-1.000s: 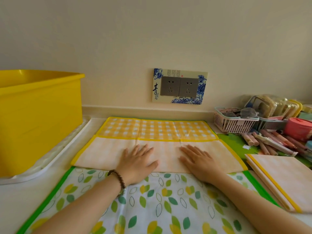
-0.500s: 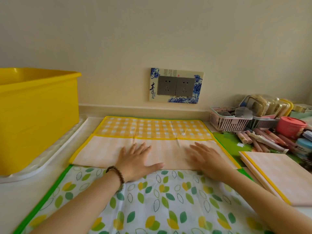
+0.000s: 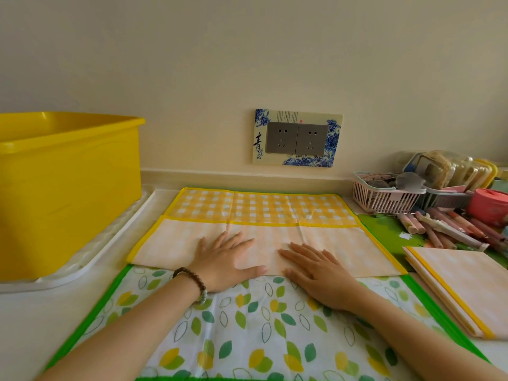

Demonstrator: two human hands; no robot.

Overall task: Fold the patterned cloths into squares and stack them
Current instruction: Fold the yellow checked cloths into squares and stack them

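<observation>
A yellow checked cloth [image 3: 261,207] lies across the counter, its near part folded over so the pale underside [image 3: 170,240] faces up. My left hand [image 3: 225,261] and my right hand [image 3: 319,272] rest flat on that folded part, fingers spread, close together near the fold's front edge. Under them spreads a white cloth with green and yellow leaves and a green border [image 3: 247,325]. At the right lies a folded pale square with yellow trim [image 3: 461,284].
A big yellow tub [image 3: 66,185] stands on a white tray [image 3: 82,268] at the left. At the back right are a pink basket [image 3: 382,195], a red pot [image 3: 488,206], several pens [image 3: 445,229] and packaged items. A wall socket [image 3: 297,138] sits behind.
My right hand has slid left, back toward the middle beside my left hand. My left hand stays flat on the fold. The camera has shifted slightly.
</observation>
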